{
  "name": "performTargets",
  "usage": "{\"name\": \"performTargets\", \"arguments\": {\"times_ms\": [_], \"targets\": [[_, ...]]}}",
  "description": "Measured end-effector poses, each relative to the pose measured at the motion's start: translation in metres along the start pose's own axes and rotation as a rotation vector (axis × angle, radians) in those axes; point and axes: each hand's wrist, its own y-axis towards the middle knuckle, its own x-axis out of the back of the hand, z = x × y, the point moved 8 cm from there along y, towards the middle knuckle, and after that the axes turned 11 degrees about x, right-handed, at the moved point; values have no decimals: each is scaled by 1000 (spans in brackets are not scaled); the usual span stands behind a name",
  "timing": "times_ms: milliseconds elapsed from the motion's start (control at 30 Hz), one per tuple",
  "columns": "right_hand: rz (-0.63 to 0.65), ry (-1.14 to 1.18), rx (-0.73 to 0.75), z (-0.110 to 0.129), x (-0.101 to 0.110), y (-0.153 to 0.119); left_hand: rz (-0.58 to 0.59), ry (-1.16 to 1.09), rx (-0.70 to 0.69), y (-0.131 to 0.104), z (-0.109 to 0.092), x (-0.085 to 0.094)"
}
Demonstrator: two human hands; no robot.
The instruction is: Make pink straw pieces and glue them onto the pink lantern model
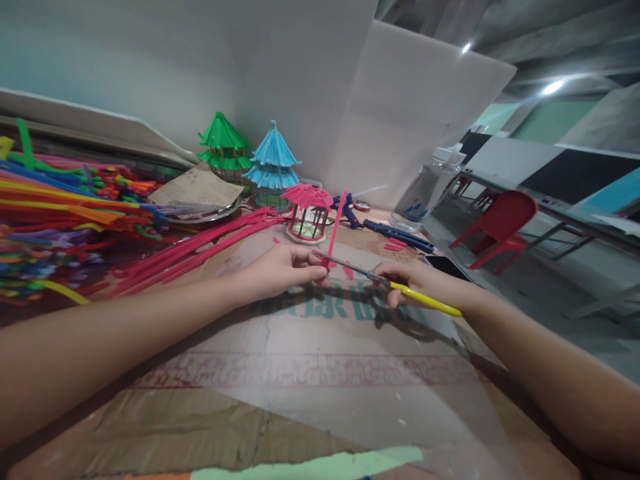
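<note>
My left hand [285, 268] pinches a pink pipe cleaner [336, 227] that stands upright from my fingertips. My right hand [417, 280] grips yellow-handled scissors [400, 288]; their metal blades reach left to the base of the pipe cleaner, right at my left fingertips. Both hands hover over a cardboard-covered table [310, 373]. Just behind them stands a small pink-roofed pavilion model [307, 213].
A green pavilion [223, 145] and a blue one [273, 163] stand at the back. A pile of mixed coloured pipe cleaners [55, 220] fills the left, with long pink ones [200, 247] beside it. A blue glue gun [395, 235], a water bottle [425, 190] and red chairs [500, 227] lie to the right.
</note>
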Motion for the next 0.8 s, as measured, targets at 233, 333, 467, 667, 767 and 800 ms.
{"name": "performTargets", "arguments": {"times_ms": [233, 333, 467, 667, 767, 800], "targets": [[-124, 31, 58, -8, 10, 1, -74, 29, -9, 2, 5, 6], [-114, 23, 44, -5, 8, 0, -234, 127, -28, 3, 5, 19], [-47, -154, -17, 5, -5, 4, -362, 295, -42, 2, 1, 32], [8, -227, 81, 25, -12, 6, -378, 403, -86, 3, -3, 34], [52, -262, 160, 35, -10, 1, -399, 367, -78, 2, -3, 34], [62, -265, 171, 38, -8, 0, -406, 349, -76, 2, -3, 34]]}}
